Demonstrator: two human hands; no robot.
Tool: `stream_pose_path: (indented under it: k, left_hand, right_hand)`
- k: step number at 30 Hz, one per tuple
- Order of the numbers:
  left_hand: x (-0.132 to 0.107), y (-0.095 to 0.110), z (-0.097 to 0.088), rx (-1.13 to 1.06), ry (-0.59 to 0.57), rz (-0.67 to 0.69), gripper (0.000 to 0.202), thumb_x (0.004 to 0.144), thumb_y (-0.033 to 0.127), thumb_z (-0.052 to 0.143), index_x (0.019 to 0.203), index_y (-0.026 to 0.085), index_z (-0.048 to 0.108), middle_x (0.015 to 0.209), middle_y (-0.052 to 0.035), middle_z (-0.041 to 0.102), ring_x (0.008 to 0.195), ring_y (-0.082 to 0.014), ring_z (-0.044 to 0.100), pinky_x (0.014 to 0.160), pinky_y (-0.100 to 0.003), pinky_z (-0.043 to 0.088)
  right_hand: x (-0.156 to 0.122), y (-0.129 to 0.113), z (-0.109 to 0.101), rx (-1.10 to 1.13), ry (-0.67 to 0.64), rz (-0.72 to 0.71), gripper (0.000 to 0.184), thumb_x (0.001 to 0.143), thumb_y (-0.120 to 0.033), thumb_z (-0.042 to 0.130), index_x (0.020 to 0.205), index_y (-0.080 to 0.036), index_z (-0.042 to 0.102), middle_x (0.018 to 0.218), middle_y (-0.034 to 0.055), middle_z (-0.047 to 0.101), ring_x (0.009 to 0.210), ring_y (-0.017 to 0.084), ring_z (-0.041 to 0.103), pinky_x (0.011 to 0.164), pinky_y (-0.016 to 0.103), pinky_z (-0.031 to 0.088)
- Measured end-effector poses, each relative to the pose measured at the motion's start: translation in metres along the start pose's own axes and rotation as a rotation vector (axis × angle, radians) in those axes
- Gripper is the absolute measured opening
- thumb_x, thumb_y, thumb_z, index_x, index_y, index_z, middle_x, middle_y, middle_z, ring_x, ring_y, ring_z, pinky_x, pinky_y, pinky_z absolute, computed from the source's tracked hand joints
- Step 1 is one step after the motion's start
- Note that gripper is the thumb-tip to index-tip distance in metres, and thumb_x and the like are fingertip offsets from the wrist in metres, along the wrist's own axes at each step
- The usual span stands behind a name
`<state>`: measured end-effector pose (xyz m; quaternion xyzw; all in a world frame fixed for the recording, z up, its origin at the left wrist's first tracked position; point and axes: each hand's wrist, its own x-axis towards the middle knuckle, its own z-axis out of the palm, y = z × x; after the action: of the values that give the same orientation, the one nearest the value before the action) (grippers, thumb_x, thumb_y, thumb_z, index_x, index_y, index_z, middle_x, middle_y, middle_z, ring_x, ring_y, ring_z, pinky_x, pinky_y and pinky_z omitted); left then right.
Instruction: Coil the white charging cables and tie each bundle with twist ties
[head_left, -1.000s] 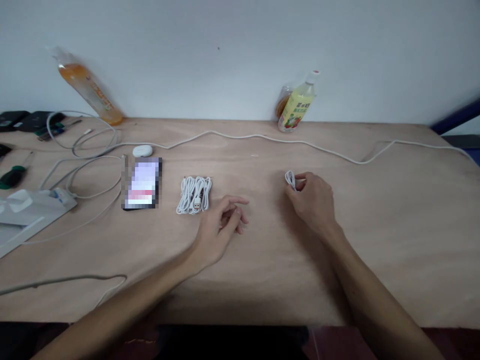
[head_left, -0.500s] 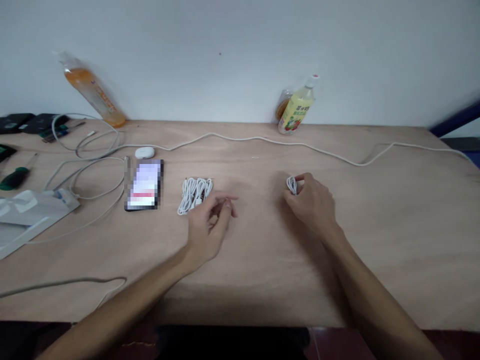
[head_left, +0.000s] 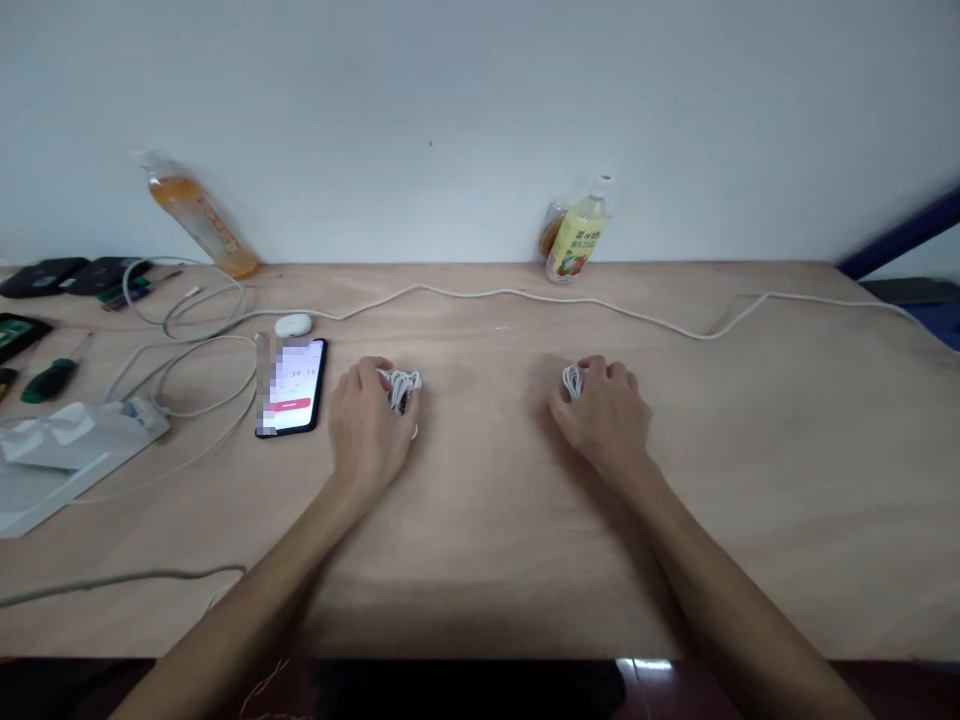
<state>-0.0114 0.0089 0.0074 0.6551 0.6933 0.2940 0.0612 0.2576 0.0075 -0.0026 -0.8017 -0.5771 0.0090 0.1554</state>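
Observation:
My left hand (head_left: 369, 420) is closed around a group of white coiled cables (head_left: 406, 386) lying on the wooden table (head_left: 480, 500). Its fingers and palm cover most of those coils. Off to the right, my right hand (head_left: 609, 415) grips one white coiled cable (head_left: 573, 381) close to the tabletop, the looped end showing at the thumb side. Just left of my left hand lies a phone (head_left: 294, 388) with a lit screen.
A white earbud case (head_left: 292, 325) sits behind the phone. One long white cable (head_left: 517, 292) crosses the back of the table. A yellow-labelled bottle (head_left: 577, 240) and an orange drink bottle (head_left: 202, 225) stand at the wall. At left are a white power strip (head_left: 82, 450) and a green-handled screwdriver (head_left: 51, 380).
My left hand has moved left and closed over the group of coiled cables. The right hand keeps its cable in nearly the same place. The camera view has shifted slightly.

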Motion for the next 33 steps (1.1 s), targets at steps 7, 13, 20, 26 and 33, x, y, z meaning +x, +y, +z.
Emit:
stream_pose_path:
  k: [7, 13, 20, 26, 33]
  left_hand:
    - [-0.012, 0.011, -0.017, 0.326, -0.066, 0.106, 0.033, 0.103, 0.037, 0.055, 0.125, 0.016, 0.065, 0.113, -0.0204, 0.077, 0.111, -0.0419, 0.07, 0.098, -0.055, 0.053]
    - [-0.019, 0.016, -0.021, 0.249, -0.083, 0.065, 0.03, 0.098, 0.027, 0.058, 0.126, 0.019, 0.067, 0.109, -0.0151, 0.081, 0.108, -0.0391, 0.073, 0.101, -0.053, 0.055]
    - [-0.025, 0.012, -0.029, -0.046, 0.025, 0.003, 0.033, 0.092, 0.023, 0.071, 0.125, 0.023, 0.069, 0.106, -0.0099, 0.085, 0.093, -0.0296, 0.076, 0.086, -0.045, 0.058]
    - [-0.033, 0.023, -0.043, -0.9, -0.17, -0.207, 0.042, 0.078, 0.031, 0.094, 0.115, 0.023, 0.077, 0.095, -0.0037, 0.085, 0.084, -0.019, 0.077, 0.078, -0.031, 0.061]
    - [-0.036, 0.046, -0.014, -1.444, -0.573, -0.575, 0.03, 0.079, 0.016, 0.096, 0.108, 0.018, 0.088, 0.094, -0.006, 0.085, 0.083, -0.0166, 0.08, 0.082, -0.029, 0.068]
  right_hand:
    - [-0.01, -0.003, 0.021, 0.108, 0.317, -0.264, 0.042, 0.093, -0.025, 0.065, 0.132, -0.01, 0.064, 0.128, 0.0254, 0.056, 0.115, 0.041, 0.054, 0.099, 0.057, 0.049]
    - [-0.016, -0.011, 0.028, 0.221, 0.305, -0.428, 0.035, 0.097, -0.017, 0.06, 0.131, -0.012, 0.066, 0.127, 0.0212, 0.056, 0.115, 0.037, 0.053, 0.103, 0.054, 0.05]
    - [-0.024, -0.015, 0.03, 0.303, 0.285, -0.56, 0.033, 0.098, -0.014, 0.059, 0.129, -0.015, 0.068, 0.124, 0.0202, 0.062, 0.114, 0.036, 0.057, 0.103, 0.054, 0.052]
    - [-0.041, -0.027, 0.025, 0.414, 0.207, -0.695, 0.028, 0.1, -0.013, 0.058, 0.123, -0.022, 0.073, 0.116, 0.015, 0.071, 0.111, 0.035, 0.064, 0.103, 0.054, 0.052]
    - [-0.05, -0.03, 0.028, 0.662, 0.202, -0.589, 0.017, 0.1, -0.014, 0.053, 0.103, -0.022, 0.069, 0.091, 0.008, 0.074, 0.084, 0.026, 0.069, 0.082, 0.039, 0.055]
